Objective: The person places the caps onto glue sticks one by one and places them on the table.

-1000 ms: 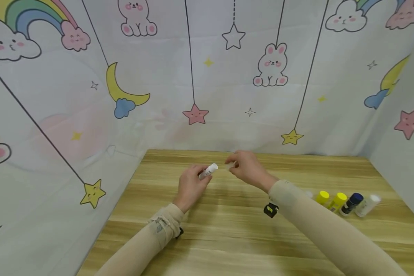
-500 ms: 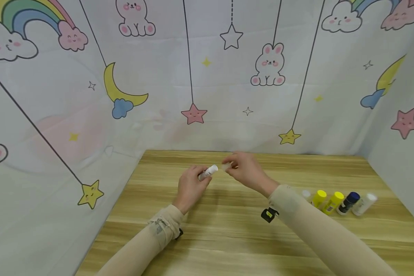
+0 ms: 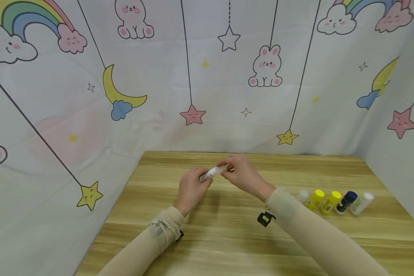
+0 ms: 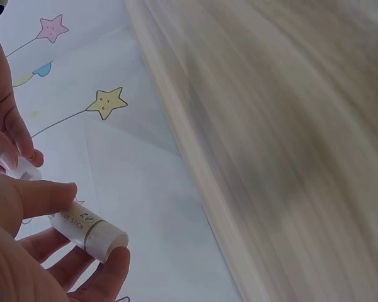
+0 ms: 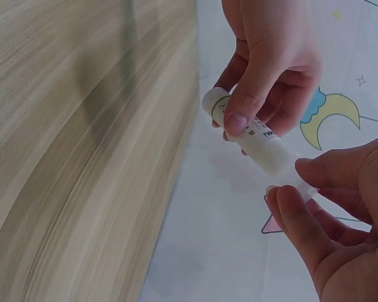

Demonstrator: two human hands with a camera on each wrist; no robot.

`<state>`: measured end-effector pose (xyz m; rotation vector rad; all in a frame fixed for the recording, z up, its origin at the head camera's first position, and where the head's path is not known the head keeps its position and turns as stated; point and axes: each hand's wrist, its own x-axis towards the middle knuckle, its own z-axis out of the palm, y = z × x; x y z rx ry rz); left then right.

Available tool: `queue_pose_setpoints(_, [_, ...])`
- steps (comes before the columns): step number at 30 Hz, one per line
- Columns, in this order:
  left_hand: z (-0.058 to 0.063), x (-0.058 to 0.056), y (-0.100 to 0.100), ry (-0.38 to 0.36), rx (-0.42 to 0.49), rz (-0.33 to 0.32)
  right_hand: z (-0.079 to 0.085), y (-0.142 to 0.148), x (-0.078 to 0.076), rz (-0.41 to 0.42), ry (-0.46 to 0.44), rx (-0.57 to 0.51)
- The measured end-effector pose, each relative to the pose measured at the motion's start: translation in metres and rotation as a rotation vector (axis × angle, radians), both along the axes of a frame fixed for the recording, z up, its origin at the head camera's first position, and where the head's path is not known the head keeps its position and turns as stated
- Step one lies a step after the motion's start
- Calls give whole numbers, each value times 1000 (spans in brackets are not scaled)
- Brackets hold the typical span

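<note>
A white glue stick (image 3: 206, 176) lies between the thumb and fingers of my left hand (image 3: 192, 188), held above the table. In the left wrist view the lettering on the glue stick (image 4: 82, 225) shows beside a thin gold band near its base. My right hand (image 3: 244, 173) pinches a translucent cap (image 3: 222, 169) between thumb and fingertips. From the right wrist, the cap (image 5: 296, 181) is seen at the glue stick's top end, in line with it. How far the cap sits over that end is hard to tell.
Several more glue sticks stand in a row at the right: a pale one (image 3: 302, 196), two yellow ones (image 3: 316, 199), a dark blue one (image 3: 346, 202) and a white one (image 3: 362, 203). A printed cloth (image 3: 227, 88) hangs behind the wood-grain table (image 3: 224, 241).
My right hand has moved left and slightly down, bringing the cap from a small gap to the glue stick's end. My left hand keeps its hold, nearly still.
</note>
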<state>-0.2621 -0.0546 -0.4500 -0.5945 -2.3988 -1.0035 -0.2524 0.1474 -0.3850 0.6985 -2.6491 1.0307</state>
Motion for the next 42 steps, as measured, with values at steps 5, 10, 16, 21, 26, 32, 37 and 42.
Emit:
queue_pose_setpoints(5, [0,1,2,-5,8,-22,-2,0,1,5,19,-16])
queue_pose_setpoints(10, [1,3,3,-9,10,-31,-5,1,1,13,31,-23])
queue_pose_setpoints(16, [2,4,2,-8,-2,-29,-6,0,1,-1,38,-16])
queue_pose_setpoints(21, [3,6,1,-16,-13,-38,-8,-1,1,-1,47,-6])
queue_pose_setpoints(26, [3,7,1,-24,-33,-25,-11,-2,1,7,50,-4])
queue_pose_setpoints(32, [4,8,1,-20,-50,-22,-13,-2,3,6,33,-11])
queue_pose_setpoints(37, [4,8,1,-1,-63,-29,-14,-3,4,14,45,-11])
queue_pose_setpoints(42, [4,10,1,8,-67,-31,-15,-4,5,25,51,-17])
